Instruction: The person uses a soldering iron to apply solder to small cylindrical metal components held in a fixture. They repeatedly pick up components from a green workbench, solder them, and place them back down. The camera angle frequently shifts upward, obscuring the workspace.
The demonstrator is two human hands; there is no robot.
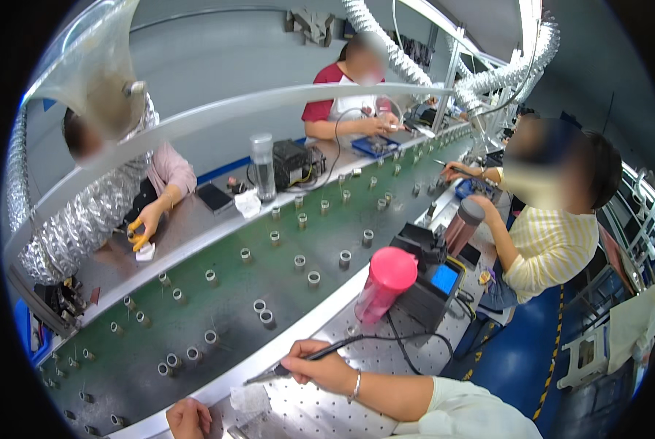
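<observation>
My right hand [321, 367] is closed round a soldering iron [298, 364], its tip pointing left above the near edge of the bench. A black cable runs back from the iron toward a black soldering station [422, 289] with a lit blue display. At the lower edge is my left hand [188, 418], fingers curled; what they hold, if anything, is hidden. Between my hands lies a crumpled white wipe [250, 399] on the perforated metal worktop [313, 410]. Part of a metal cylinder [236, 433] shows at the bottom edge beside my left hand.
A pink bottle [386, 282] stands before the station. Beyond the white rail, a green conveyor belt [217, 307] carries many small metal cylinders. Across it, a person [170, 175] holds orange-handled pliers [141, 235]; another works farther back [349, 102]. A striped-shirt co-worker [554, 241] sits at right.
</observation>
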